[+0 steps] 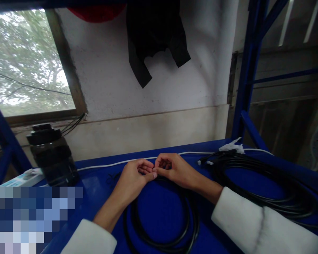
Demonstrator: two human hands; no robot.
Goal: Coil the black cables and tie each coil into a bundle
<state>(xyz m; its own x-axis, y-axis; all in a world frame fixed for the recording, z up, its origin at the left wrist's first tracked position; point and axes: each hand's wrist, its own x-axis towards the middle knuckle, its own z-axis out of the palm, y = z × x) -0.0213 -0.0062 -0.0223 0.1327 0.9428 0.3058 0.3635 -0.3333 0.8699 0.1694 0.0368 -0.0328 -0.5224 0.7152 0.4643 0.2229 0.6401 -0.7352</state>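
Note:
My left hand point(134, 178) and my right hand point(178, 171) meet at the far side of a coil of black cable point(187, 229) lying on the blue tabletop point(161, 208). Fingers curl inward on both, thumb and fingertips pinched together where they touch. Whatever is between the fingertips is hidden or too small to name. Part of the coil passes beneath my hands. Thin dark strands point(113, 177) lie just left of my left hand.
On the right lies a larger black cable coil point(254, 199), with connector ends and a crumpled white plastic piece point(231, 146). A dark bottle point(54, 158) stands left beside a white power strip point(23, 179). A white cord point(103, 165) crosses the back. Blue frame posts point(247, 77) rise at the sides.

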